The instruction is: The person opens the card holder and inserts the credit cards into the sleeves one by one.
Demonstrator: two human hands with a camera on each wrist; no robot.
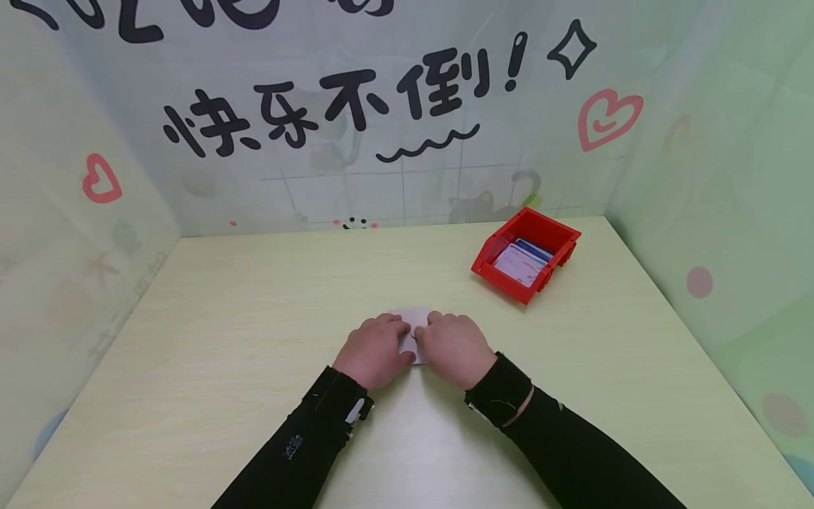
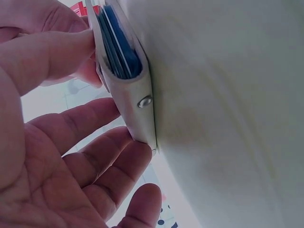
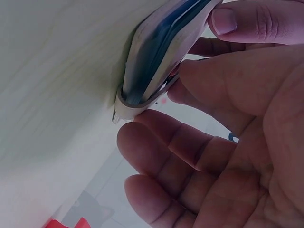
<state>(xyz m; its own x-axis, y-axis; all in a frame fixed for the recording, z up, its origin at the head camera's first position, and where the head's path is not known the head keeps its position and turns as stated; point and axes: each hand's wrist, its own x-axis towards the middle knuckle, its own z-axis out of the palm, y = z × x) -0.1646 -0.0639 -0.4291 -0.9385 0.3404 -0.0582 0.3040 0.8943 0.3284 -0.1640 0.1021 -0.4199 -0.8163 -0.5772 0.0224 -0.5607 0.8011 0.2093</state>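
A pale pinkish-white card holder [image 1: 408, 345] lies on the table between both hands, partly covered by them. In the left wrist view its end shows a round metal snap [image 2: 144, 101] and several blue-edged cards [image 2: 116, 42] inside. My left hand [image 1: 374, 350] holds the near and left sides, the thumb on top and fingertips against the edge. From the right, my right hand [image 1: 456, 348] pinches the holder's flap [image 3: 170, 81] between thumb and forefinger. Its other fingers are bent beside the holder's end.
A red plastic bin [image 1: 566, 247] stands at the back right of the light wood table [image 1: 254, 318]. Inside it lie a pinkish card [image 1: 518, 265] and a blue item [image 1: 534, 249]. Printed fabric walls [image 1: 356, 191] border the table at the back and sides.
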